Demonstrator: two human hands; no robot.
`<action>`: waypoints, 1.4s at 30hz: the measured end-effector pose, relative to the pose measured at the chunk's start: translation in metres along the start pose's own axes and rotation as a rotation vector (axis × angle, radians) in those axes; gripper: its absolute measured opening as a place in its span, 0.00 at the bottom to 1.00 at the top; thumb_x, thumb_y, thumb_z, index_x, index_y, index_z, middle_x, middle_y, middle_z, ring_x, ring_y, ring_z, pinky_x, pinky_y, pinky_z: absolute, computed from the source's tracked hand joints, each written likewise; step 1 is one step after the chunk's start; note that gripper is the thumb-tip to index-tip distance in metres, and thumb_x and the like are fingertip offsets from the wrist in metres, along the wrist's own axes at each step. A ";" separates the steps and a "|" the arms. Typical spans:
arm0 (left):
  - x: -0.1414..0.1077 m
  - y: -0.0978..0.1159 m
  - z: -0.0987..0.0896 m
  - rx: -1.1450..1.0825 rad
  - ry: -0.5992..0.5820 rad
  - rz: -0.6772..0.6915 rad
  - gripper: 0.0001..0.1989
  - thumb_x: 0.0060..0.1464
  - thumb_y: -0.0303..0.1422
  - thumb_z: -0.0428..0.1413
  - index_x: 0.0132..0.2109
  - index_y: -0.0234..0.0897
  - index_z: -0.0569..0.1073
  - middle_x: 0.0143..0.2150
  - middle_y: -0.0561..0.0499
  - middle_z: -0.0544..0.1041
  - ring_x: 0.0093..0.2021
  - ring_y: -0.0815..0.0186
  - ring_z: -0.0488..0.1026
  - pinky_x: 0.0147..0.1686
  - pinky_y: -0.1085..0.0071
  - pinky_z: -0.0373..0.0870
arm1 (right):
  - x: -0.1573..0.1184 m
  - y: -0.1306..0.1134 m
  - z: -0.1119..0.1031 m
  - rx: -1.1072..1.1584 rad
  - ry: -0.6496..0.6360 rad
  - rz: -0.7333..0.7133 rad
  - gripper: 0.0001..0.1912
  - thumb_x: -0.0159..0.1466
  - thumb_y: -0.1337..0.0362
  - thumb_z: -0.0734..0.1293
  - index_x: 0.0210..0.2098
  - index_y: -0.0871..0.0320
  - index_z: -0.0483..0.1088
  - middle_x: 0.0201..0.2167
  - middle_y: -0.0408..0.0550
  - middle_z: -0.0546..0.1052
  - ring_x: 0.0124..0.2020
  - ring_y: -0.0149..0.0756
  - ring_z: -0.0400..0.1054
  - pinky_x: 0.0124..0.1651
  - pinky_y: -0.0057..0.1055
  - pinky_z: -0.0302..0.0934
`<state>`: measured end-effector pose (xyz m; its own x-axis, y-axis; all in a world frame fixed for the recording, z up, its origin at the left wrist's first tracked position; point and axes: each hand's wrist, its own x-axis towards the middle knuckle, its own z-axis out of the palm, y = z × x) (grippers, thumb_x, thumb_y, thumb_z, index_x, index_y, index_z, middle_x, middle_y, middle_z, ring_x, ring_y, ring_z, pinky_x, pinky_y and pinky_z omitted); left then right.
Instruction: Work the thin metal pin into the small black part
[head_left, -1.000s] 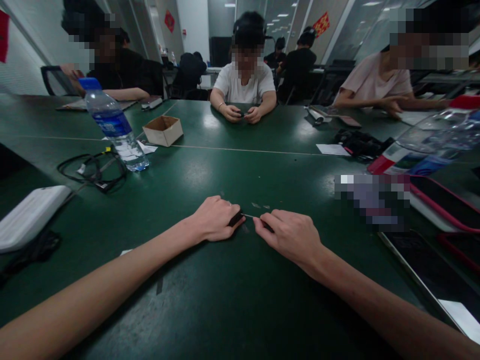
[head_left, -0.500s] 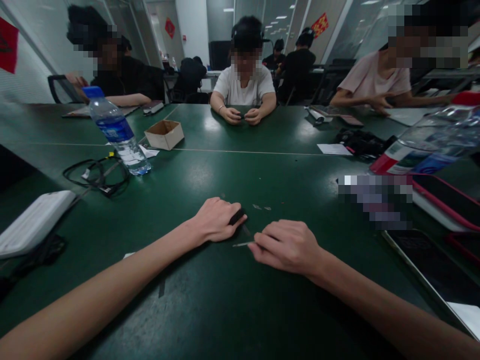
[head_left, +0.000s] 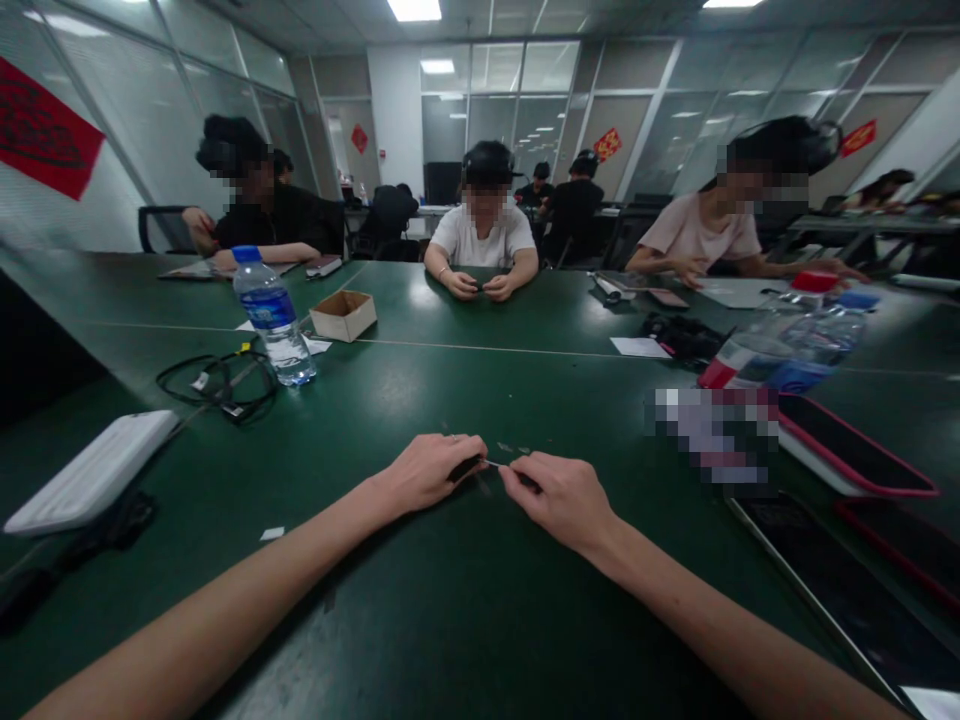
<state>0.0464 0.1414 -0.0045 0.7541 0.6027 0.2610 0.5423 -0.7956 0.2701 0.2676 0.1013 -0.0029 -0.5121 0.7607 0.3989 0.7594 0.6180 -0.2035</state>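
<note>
Dark-green smooth worktop (head_left: 420,620): stretching right across the scene, with all the action at its near middle.
Bare left hand (head_left: 431,470): fingers curled, thumb and forefinger pinching a small black oblong piece (head_left: 469,466), whose end points toward the other hand.
Bare right hand (head_left: 566,495): knuckles up, fingers folded, pinching a thin pale metal-looking rod (head_left: 493,463) near its base.
Rod and black piece: right between the two hands, the tip meeting the piece's end; whether it goes inside, I cannot tell.
Small clear scraps (head_left: 513,448): lying flat just beyond the fingers.
Left flank: a clear plastic bottle with blue cap and label (head_left: 277,325) stands upright, a loop of black cable (head_left: 259,412) beside it, and nearer, a flat white rectangular device (head_left: 94,470).
Open pale cardboard box (head_left: 351,325): just past that bottle, to its right.
Right flank: a pink-edged dark phone (head_left: 862,445) lies near a large black flat-screened device (head_left: 825,570), with a red-capped clear plastic bottle (head_left: 750,350) behind.
Across the worktop: a person in a white shirt (head_left: 484,235) sits with both hands close together; a person in a pale pink shirt (head_left: 697,230) leans in at the right.
</note>
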 end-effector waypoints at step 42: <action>-0.014 0.006 0.006 -0.007 0.106 -0.026 0.12 0.58 0.42 0.51 0.36 0.38 0.60 0.31 0.53 0.67 0.29 0.68 0.63 0.27 0.72 0.55 | -0.010 -0.022 -0.010 -0.270 -0.094 0.086 0.24 0.69 0.53 0.53 0.33 0.58 0.74 0.29 0.47 0.75 0.25 0.28 0.65 0.28 0.25 0.53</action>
<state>0.0411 0.1276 -0.0126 0.6962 0.6268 0.3498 0.5588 -0.7792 0.2840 0.2603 0.0781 0.0061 -0.4666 0.8309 0.3030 0.8744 0.4849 0.0170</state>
